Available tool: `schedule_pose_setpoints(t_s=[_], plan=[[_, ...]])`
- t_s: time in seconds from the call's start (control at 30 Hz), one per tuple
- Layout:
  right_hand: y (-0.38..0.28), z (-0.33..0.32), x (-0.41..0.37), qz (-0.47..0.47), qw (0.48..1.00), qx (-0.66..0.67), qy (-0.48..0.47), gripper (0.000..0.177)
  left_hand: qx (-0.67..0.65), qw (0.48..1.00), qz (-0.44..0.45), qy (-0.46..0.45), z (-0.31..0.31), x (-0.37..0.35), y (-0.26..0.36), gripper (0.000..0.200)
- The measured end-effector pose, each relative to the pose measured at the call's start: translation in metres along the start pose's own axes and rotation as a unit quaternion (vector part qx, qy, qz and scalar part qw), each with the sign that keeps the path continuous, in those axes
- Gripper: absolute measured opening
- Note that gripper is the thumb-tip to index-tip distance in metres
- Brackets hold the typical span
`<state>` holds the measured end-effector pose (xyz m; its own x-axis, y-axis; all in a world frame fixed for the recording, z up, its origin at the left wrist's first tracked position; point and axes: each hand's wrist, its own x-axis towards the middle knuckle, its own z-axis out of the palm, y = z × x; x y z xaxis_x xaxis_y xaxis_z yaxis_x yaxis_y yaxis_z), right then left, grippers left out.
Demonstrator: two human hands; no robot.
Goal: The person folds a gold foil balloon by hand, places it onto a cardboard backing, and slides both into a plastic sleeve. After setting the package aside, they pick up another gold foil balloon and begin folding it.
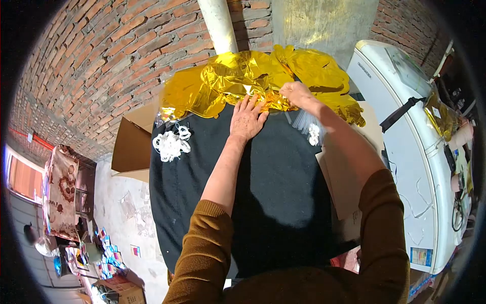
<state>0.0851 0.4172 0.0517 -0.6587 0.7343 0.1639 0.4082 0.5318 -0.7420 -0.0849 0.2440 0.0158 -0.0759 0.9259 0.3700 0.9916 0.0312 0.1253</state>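
Note:
Flat, shiny gold foil pieces with rounded edges [319, 68], which look like deflated foil balloons, lie heaped at the far end of a table covered in black cloth [283, 167]. My left hand [247, 119] rests palm down, fingers spread, with its fingertips on the near edge of the foil. Just to its right, my right hand [299, 95] is closed, pinching crumpled gold foil. A bundle of white ribbon [172, 144] sits on the cloth at the left. Thin clear sticks [305, 123] and a smaller white bundle [314, 135] lie below my right wrist.
An open cardboard box [132, 147] stands left of the table, and flat cardboard [341, 167] lies along its right side. A white freezer [405, 152] holds assorted items farther right. Behind are a brick wall [126, 55] and a white pipe [218, 25].

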Motion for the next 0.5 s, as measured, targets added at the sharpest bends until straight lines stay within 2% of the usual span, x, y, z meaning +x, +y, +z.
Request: schedule_pose_setpoints(t_s=[0.03, 0.13, 0.23, 0.33, 0.37, 0.5], plan=[[-0.005, -0.003, 0.001, 0.014, 0.999, -0.046, -0.001, 0.033, -0.003, 1.000, 0.003, -0.001, 0.000, 0.000, 0.000, 0.051], [-0.017, 0.001, -0.008, -0.020, 0.998, -0.047, 0.030, 0.030, -0.004, 1.000, -0.004, -0.012, -0.002, 0.001, -0.001, 0.053], [-0.027, 0.001, -0.008, -0.014, 0.997, -0.065, 0.039, 0.027, -0.007, 1.000, -0.008, -0.019, -0.001, 0.001, 0.000, 0.054], [-0.027, -0.007, 0.010, -0.040, 0.992, -0.095, 0.071, 0.030, -0.005, 1.000, -0.010, -0.028, -0.004, 0.002, 0.001, 0.053], [-0.022, -0.012, 0.019, -0.060, 0.992, -0.041, 0.102, 0.029, -0.004, 0.999, -0.013, -0.032, -0.005, 0.002, 0.002, 0.053], [-0.052, -0.065, 0.059, -0.105, 0.951, 0.000, 0.289, 0.027, -0.016, 0.999, -0.015, -0.026, -0.004, 0.001, 0.002, 0.052]])
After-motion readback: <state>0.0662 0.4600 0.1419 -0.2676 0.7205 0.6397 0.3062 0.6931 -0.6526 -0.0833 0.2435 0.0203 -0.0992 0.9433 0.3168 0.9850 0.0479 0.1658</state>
